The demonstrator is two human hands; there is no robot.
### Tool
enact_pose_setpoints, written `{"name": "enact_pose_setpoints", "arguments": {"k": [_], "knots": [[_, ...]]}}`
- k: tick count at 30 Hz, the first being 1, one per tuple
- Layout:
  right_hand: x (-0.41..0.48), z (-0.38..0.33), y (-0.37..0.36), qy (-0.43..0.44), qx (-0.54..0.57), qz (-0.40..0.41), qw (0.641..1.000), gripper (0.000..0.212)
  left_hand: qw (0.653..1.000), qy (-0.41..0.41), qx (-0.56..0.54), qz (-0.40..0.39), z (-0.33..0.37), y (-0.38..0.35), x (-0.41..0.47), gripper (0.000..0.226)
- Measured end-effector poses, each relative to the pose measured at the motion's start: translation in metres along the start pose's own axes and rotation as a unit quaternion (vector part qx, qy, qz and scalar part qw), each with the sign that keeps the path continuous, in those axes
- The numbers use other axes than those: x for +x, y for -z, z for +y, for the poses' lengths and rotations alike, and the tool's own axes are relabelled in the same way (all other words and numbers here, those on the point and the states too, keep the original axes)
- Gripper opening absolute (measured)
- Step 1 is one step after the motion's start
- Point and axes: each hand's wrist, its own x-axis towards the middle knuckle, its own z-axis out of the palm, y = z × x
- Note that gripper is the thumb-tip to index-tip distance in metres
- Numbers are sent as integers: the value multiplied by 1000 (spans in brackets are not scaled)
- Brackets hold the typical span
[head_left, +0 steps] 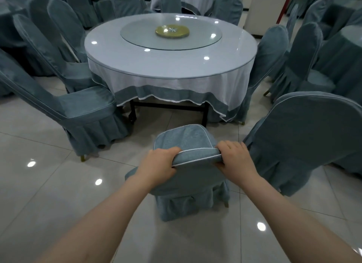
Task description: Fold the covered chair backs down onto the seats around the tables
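Observation:
A chair in a blue-grey cover with white piping stands right in front of me, its seat point(184, 137) facing the round table point(170, 66). My left hand point(158, 164) grips the left end of the chair back's top edge point(197, 157). My right hand point(235, 157) grips the right end of that edge. The back is tilted forward, low over the seat. Its skirt hangs down to the floor below my hands.
More covered chairs ring the table: one upright at left point(78, 110), one with its back to me at right point(313, 137), others farther round. A glass turntable point(172, 35) with a gold disc sits on the table. Glossy tiled floor lies around me.

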Motion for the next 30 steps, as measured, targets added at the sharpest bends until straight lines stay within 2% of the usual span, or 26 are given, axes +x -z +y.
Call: {"name": "enact_pose_setpoints", "arguments": {"k": [6, 12, 20, 25, 30], "knots": [[-2, 8, -32, -15, 55, -39, 998, 32, 993, -47, 108, -27, -3, -2, 22, 25], [8, 7, -44, 18, 99, -24, 995, 31, 993, -41, 104, -35, -18, -8, 27, 20], [43, -12, -50, 83, 79, -24, 993, 25, 993, 19, 114, -35, -42, 9, 26, 18], [74, -34, -55, 82, 79, -42, 993, 30, 992, 64, 97, -52, -64, 15, 32, 19], [106, -62, -62, 89, 58, -68, 992, 34, 982, 170, 41, -75, -92, 19, 44, 43]]}}
